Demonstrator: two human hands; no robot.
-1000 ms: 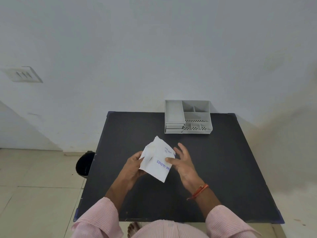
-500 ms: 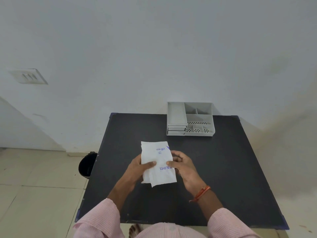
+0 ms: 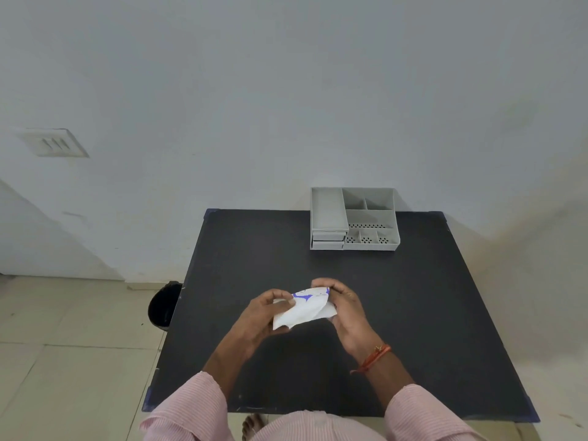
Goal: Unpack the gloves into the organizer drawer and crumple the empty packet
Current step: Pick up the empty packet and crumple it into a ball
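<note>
I've got the packet (image 3: 304, 310) mid-air over the bench (image 3: 413, 313), long axis left-right, printed edge tilted away toward the organizer (image 3: 353, 218). Left hand (image 3: 264, 316) grip pinches its left end, right hand (image 3: 343, 308) grip its right end.

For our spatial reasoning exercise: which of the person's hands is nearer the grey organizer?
Right. The right hand lies nearly below the organizer; the left hand is further left.

White packet (image 3: 304, 313) with blue print, grey organizer (image 3: 354, 218), black table (image 3: 413, 313), pink striped sleeves (image 3: 187, 409).
</note>
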